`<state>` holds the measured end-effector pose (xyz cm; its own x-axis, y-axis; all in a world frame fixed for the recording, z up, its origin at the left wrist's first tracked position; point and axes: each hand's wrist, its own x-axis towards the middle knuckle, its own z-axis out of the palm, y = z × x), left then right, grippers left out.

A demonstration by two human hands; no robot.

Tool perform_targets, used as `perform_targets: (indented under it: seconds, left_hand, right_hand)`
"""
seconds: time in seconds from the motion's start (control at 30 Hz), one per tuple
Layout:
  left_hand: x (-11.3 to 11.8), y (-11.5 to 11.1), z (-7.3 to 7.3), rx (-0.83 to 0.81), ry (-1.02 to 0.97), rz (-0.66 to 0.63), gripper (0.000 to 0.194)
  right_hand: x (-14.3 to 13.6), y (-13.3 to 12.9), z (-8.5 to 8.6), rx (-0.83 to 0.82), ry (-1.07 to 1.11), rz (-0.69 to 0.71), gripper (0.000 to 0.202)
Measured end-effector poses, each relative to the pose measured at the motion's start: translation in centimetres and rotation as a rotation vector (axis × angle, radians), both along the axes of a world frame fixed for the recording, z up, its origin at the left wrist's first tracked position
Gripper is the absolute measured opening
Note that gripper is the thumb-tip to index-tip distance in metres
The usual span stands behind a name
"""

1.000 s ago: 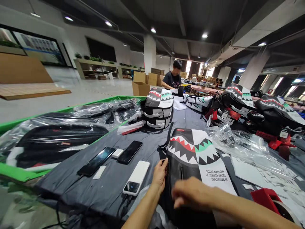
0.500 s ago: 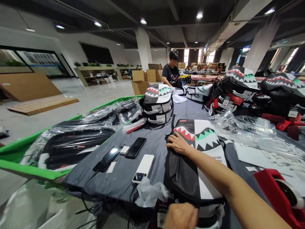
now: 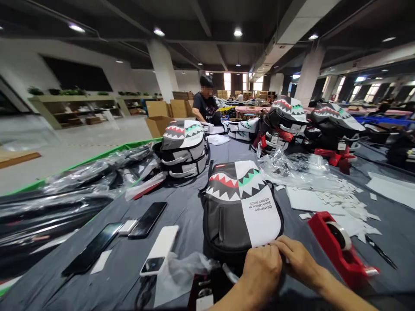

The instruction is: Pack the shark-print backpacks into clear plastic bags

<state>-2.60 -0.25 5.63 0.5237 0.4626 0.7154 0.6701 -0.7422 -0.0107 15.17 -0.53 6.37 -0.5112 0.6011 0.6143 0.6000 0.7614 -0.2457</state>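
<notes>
A black, grey and white backpack [image 3: 233, 203] with a shark-teeth print lies on the grey-covered table [image 3: 181, 190], its lower end toward me. My left hand [image 3: 263, 268] is closed in a fist at the backpack's near right edge. Right beside it, my right hand [image 3: 296, 259] has its fingers pinched at the same edge, the fingertips touching my left hand. What the fingers grip is too small to make out, perhaps hidden by the knuckles.
Two stacked backpacks [image 3: 184, 151] stand behind on the left. Phones [image 3: 148, 220], a white power bank [image 3: 160, 248] and clear plastic lie left. A red tape dispenser [image 3: 340, 250], tweezers [image 3: 381, 252] and white paper pieces [image 3: 343, 207] lie right. A person [image 3: 207, 103] works farther back.
The view has turned to the right. My right hand has left the backpack's upper left side and come to its near edge, where both hands now meet.
</notes>
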Motion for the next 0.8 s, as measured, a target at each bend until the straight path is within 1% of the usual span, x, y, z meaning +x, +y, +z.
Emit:
perform_targets:
  seconds: [0.07, 0.1, 0.13, 0.2, 0.27, 0.33, 0.37, 0.43, 0.47, 0.5, 0.53, 0.57, 0.63, 0.67, 0.7, 0.73, 0.77, 0.8]
  left_hand:
    - [0.6, -0.4, 1.1, 0.010, 0.062, -0.064, 0.008]
    - [0.6, -0.3, 1.5, -0.013, 0.074, -0.080, 0.012]
    - [0.4, -0.1, 1.8, -0.033, 0.079, -0.070, 0.022]
    - [-0.6, 0.8, 1.7, -0.044, 0.119, -0.005, 0.035]
    - [-1.9, 1.6, 0.6, -0.017, 0.195, 0.021, 0.035]
    - [-3.0, 1.9, -1.3, 0.011, 0.262, -0.030, 0.032]
    - [-3.5, 1.9, -2.3, 0.026, 0.288, -0.063, 0.030]
    - [-4.0, 1.5, -4.1, 0.096, 0.302, -0.108, 0.023]
    - [-4.1, 1.2, -4.6, 0.135, 0.297, -0.127, 0.021]
    - [-4.1, 0.8, -4.8, 0.161, 0.292, -0.149, 0.020]
    - [-4.0, 0.5, -4.6, 0.158, 0.283, -0.160, 0.019]
    - [-3.8, 0.1, -4.1, 0.127, 0.279, -0.166, 0.018]
    - [-3.6, -0.3, -2.0, 0.015, 0.292, -0.174, 0.018]
    - [-3.7, -0.3, -0.8, -0.049, 0.297, -0.175, 0.018]
    - [-4.1, 0.0, 0.5, -0.108, 0.286, -0.179, 0.019]
    - [-4.8, 0.5, 1.6, -0.179, 0.254, -0.167, 0.020]
    - [-5.9, 1.2, 2.5, -0.250, 0.194, -0.141, 0.021]
    - [-7.2, 2.0, 3.1, -0.320, 0.112, -0.085, 0.024]
  right_hand:
    - [-1.0, -1.6, -2.2, 0.015, 0.279, -0.118, 0.026]
    - [-1.7, -2.3, -3.0, 0.004, 0.412, -0.190, 0.023]
    - [-2.1, -2.8, -3.5, -0.020, 0.524, -0.259, 0.021]
    - [-2.3, -3.4, -3.9, -0.082, 0.663, -0.361, 0.016]
    - [-1.4, -3.2, -4.1, -0.120, 0.728, -0.430, 0.014]
    - [0.2, -1.7, -4.1, -0.162, 0.798, -0.498, 0.021]
    - [1.0, -0.4, -4.0, -0.198, 0.855, -0.534, 0.027]
    - [2.1, 3.2, -3.4, -0.283, 0.984, -0.572, 0.041]
    - [2.4, 5.3, -2.9, -0.324, 1.018, -0.571, 0.047]
    - [2.6, 7.5, -2.3, -0.364, 1.021, -0.562, 0.051]
    - [2.7, 9.5, -1.8, -0.399, 0.997, -0.550, 0.053]
    - [2.7, 11.3, -1.3, -0.438, 0.945, -0.540, 0.052]
    - [3.0, 13.6, -1.0, -0.506, 0.880, -0.545, 0.046]
    - [3.2, 13.8, -1.3, -0.534, 0.863, -0.558, 0.042]
    - [3.5, 13.4, -1.8, -0.555, 0.857, -0.575, 0.039]
    - [3.7, 12.3, -2.6, -0.577, 0.851, -0.593, 0.039]
    - [3.8, 10.6, -3.5, -0.599, 0.843, -0.611, 0.040]
    - [3.8, 8.4, -4.5, -0.639, 0.838, -0.624, 0.043]
